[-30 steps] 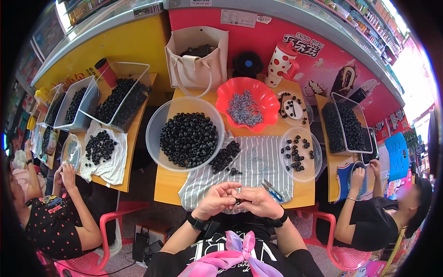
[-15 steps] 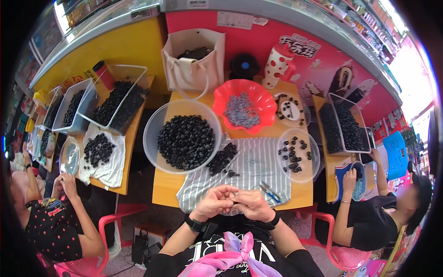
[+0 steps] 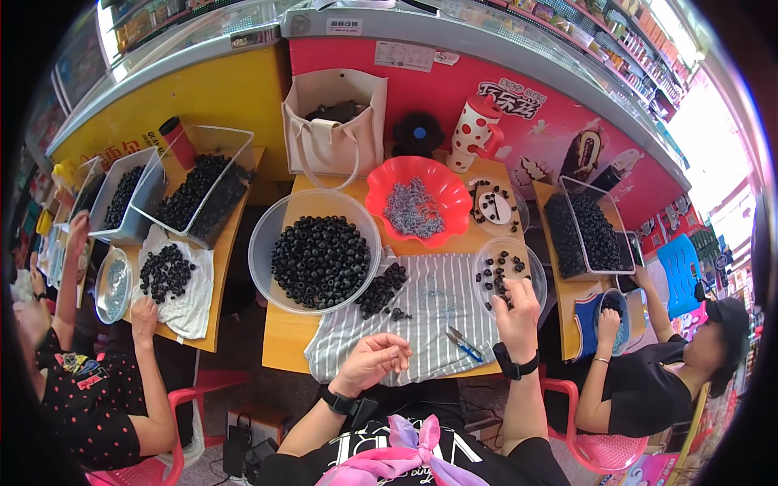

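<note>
My left hand (image 3: pixel 373 363) hovers over the near edge of a grey-and-white striped cloth (image 3: pixel 438 279). Its fingers are loosely curled, thumb and fingertips a little apart, with nothing visible between them. Over the near side of a clear round tub (image 3: pixel 537 275) at the right is my right hand (image 3: pixel 519 314), fingers bent and slightly parted. Several black bead-like pieces (image 3: pixel 504 263) lie in that tub, some close to the fingertips. Between my hands, small blue-handled snips (image 3: pixel 465 343) rest on the cloth. A loose pile of black pieces (image 3: pixel 382 293) sits on the cloth's left part.
A big clear bowl (image 3: pixel 258 255) of black pieces stands left, beside a red scalloped bowl (image 3: pixel 456 198) of small grey-blue bits. Behind are a cream tote bag (image 3: pixel 336 146), a dotted tumbler (image 3: pixel 472 134) and another clear tub (image 3: pixel 519 219). Co-workers sit at tables on both sides.
My hands, held together over the cloth's near edge before, have separated. The right moved right and forward over the clear tub; the left stayed near the cloth. The left co-worker's hands parted.
</note>
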`<move>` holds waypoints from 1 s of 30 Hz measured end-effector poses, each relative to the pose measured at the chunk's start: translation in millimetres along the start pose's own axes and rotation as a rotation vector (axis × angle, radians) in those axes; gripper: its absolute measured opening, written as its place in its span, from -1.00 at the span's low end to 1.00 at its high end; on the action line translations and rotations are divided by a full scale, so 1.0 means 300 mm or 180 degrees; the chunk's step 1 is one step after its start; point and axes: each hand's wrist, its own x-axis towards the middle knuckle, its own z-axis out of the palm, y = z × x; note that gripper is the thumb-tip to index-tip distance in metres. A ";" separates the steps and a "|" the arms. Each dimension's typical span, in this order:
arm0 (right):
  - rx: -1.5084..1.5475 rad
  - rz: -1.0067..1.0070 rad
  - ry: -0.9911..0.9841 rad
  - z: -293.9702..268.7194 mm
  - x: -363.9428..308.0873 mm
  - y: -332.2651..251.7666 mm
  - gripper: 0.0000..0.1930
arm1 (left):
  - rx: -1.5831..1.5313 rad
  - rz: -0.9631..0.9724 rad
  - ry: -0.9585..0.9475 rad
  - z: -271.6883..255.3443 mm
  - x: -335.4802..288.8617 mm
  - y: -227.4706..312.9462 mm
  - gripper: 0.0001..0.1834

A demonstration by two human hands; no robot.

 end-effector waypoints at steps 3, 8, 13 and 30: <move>0.0365 -0.0315 -0.0481 0.068 -0.025 -0.029 -0.76 | -0.0014 -0.0056 -0.0054 0.014 0.004 0.004 -0.81; 0.0257 -0.0890 -0.1286 0.277 -0.074 -0.156 -0.84 | 0.0008 -0.0149 0.0015 0.007 0.003 0.004 -0.83; -0.0368 -0.1208 -0.1677 0.380 -0.057 -0.150 -0.86 | -0.0062 -0.0159 0.0020 0.010 0.002 -0.001 -0.80; 0.1285 -0.0896 -0.1166 0.231 -0.198 -0.248 -0.79 | -0.0067 0.0137 0.0116 -0.007 0.002 -0.013 -0.78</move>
